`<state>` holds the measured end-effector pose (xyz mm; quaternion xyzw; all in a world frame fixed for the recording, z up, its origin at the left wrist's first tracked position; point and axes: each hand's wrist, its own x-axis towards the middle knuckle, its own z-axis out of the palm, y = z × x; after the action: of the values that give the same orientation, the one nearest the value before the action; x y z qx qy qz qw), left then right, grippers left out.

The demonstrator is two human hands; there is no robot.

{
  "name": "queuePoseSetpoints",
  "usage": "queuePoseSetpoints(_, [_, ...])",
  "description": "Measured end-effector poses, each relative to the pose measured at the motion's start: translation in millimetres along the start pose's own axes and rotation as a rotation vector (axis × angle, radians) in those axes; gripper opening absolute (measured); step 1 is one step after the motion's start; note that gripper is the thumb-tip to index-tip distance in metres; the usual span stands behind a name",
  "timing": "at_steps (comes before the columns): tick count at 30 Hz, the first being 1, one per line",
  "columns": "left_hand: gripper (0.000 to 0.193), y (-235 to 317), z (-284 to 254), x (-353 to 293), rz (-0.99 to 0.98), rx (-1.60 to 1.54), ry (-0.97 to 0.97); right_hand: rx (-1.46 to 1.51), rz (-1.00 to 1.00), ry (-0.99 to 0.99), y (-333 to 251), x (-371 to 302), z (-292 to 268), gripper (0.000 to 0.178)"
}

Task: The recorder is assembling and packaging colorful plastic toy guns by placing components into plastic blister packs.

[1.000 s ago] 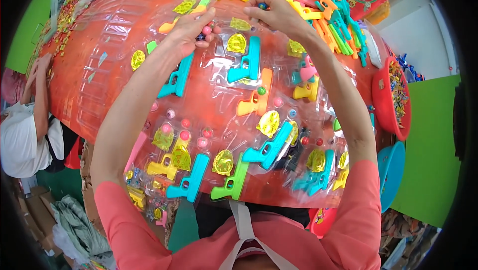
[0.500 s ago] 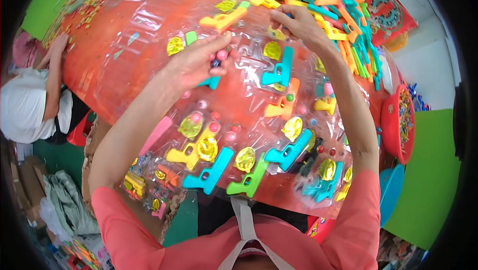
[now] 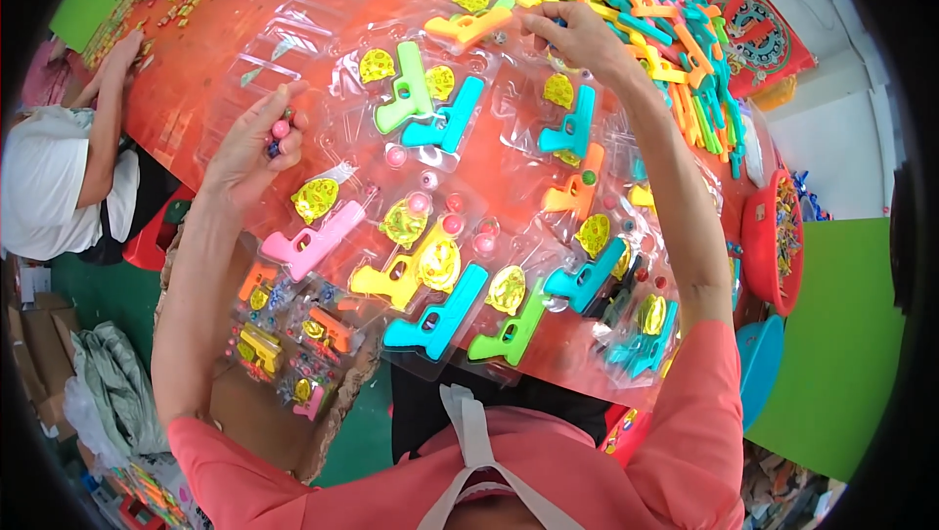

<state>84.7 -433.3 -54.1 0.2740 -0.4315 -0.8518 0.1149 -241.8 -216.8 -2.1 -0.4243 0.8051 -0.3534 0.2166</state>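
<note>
My left hand [image 3: 252, 144] is closed around several small balls [image 3: 281, 129], pink and dark ones, at the left side of the table. Beyond the middle, my right hand [image 3: 579, 39] has its fingertips bent together beside an orange toy pistol [image 3: 469, 29]; what they pinch, if anything, is hidden. Clear plastic blister trays between my arms hold toy pistols and yellow see-through pieces. Among them are a light green pistol [image 3: 403, 90], a teal pistol [image 3: 448, 117], a pink pistol [image 3: 313, 240] and a yellow piece [image 3: 316, 199]. Pink balls [image 3: 395, 155] lie in some trays.
A heap of colourful toy pistols [image 3: 636, 2] covers the far right of the red table [image 3: 210, 51]. A red basin [image 3: 773, 242] of small pieces and a blue basin [image 3: 758, 364] stand at the right. A cardboard box [image 3: 254, 413] holds packed sets. Another person [image 3: 59, 178] sits at far left.
My left hand has moved left and toward me with the balls, uncovering the green and teal pistols. The right hand stays near the orange pistol, shifted slightly.
</note>
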Motion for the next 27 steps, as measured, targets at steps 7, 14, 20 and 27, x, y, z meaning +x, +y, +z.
queuePoseSetpoints(7, [0.036, -9.6, 15.6, -2.0, -0.001, -0.012, -0.063, -0.446, -0.277, 0.016, 10.7, 27.2, -4.8, 0.036])
queuePoseSetpoints(14, [0.035, -14.4, 15.9, -4.8, 0.012, 0.005, -0.086, -0.465, -0.319, 0.052, 18.7, 15.6, 0.0, 0.035])
queuePoseSetpoints(20, [0.035, -16.1, 20.6, -5.3, 0.009, -0.002, -0.07, -0.491, -0.169, 0.042, 14.3, 18.0, -3.9, 0.031])
queuePoseSetpoints(27, [0.032, -16.9, 22.2, -8.1, 0.008, -0.023, -0.069, -0.627, -0.175, 0.164, 8.6, 20.1, 34.1, 0.029])
